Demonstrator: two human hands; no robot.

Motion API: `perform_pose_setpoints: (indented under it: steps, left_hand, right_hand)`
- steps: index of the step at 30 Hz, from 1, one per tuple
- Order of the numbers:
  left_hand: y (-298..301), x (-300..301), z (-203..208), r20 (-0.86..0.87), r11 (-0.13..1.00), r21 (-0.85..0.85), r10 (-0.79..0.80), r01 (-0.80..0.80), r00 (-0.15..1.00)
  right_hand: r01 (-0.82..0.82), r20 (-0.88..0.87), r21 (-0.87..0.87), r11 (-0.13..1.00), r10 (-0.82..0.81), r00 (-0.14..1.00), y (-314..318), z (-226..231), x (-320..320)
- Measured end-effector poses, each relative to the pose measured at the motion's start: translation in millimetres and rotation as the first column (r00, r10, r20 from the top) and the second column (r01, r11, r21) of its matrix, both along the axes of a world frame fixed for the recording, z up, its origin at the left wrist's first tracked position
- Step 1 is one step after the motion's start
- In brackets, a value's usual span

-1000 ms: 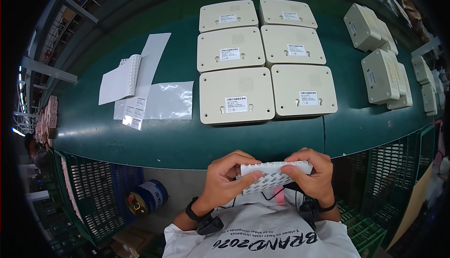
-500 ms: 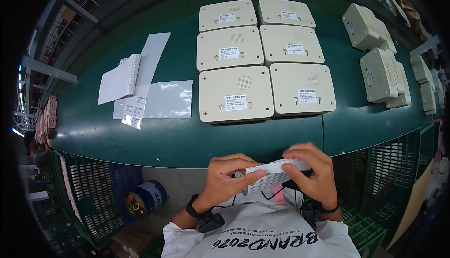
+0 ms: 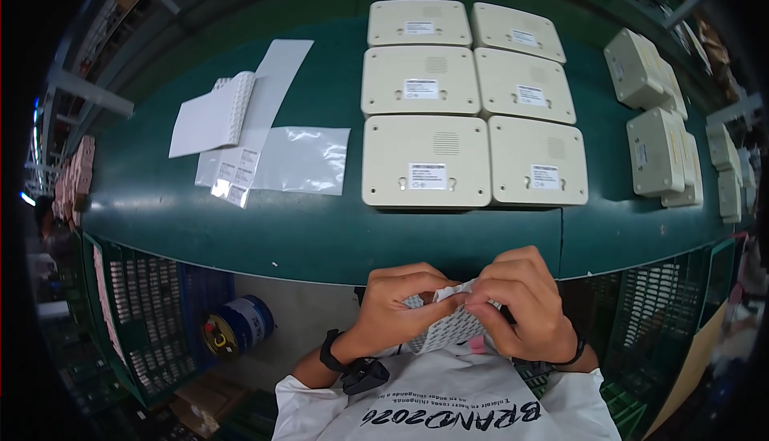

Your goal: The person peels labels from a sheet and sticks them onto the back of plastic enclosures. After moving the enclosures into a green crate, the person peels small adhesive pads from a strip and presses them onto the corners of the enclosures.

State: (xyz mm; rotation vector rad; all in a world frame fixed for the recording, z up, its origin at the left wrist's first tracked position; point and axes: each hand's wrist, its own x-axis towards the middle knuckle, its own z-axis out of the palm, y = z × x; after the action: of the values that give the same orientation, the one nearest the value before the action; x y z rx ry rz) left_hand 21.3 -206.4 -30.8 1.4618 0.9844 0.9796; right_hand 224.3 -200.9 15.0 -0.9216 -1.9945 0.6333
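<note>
Above my lap, at the table's front edge, I hold a bent white sheet [image 3: 440,335] with small grey print repeated across its face. My left hand [image 3: 400,306] is closed on its left part, thumb lying on top. The fingers of my right hand [image 3: 525,306] pinch its upper right edge close to my left thumb. Past my hands, cream plastic housings [image 3: 400,149] sit in two columns on the green table [image 3: 320,241]. Each of these carries a white label and screw holes in its corners.
On the table's left lie a folded white sheet [image 3: 212,116], a long pale strip [image 3: 284,72] and a glossy clear sleeve [image 3: 308,161]. More cream housings [image 3: 657,144] stand on edge at the right. Green crates [image 3: 144,313] and a blue drum [image 3: 244,321] are below the table.
My right hand has moved left, so its fingertips are now close to my left thumb. The sheet is bent more sharply between them. The whole view has shifted slightly.
</note>
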Motion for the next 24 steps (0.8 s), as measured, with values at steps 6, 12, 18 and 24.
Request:
perform_pose_setpoints:
  steps: [6, 12, 18, 24]
  left_hand:
    - [4, -19, -9, 0.016, 0.999, 0.044, 0.007, -0.007, 1.000]
    - [8, -34, -17, 0.110, 0.991, 0.013, 0.132, -0.134, 0.985]
    - [8, -51, -24, 0.086, 0.987, -0.059, 0.154, -0.149, 0.984]
    - [12, -55, -24, 0.115, 0.990, -0.035, 0.136, -0.133, 0.984]
  right_hand:
    - [-0.134, 0.043, -0.101, 0.986, 0.139, 0.989, 21, -2, -27]
    - [-0.290, 0.002, -0.130, 0.948, 0.293, 0.956, 45, 5, -44]
    - [-0.054, 0.021, -0.469, 0.882, 0.072, 0.997, 100, 7, -68]
    - [-0.034, 0.165, -0.451, 0.892, 0.120, 0.979, 108, -4, -80]
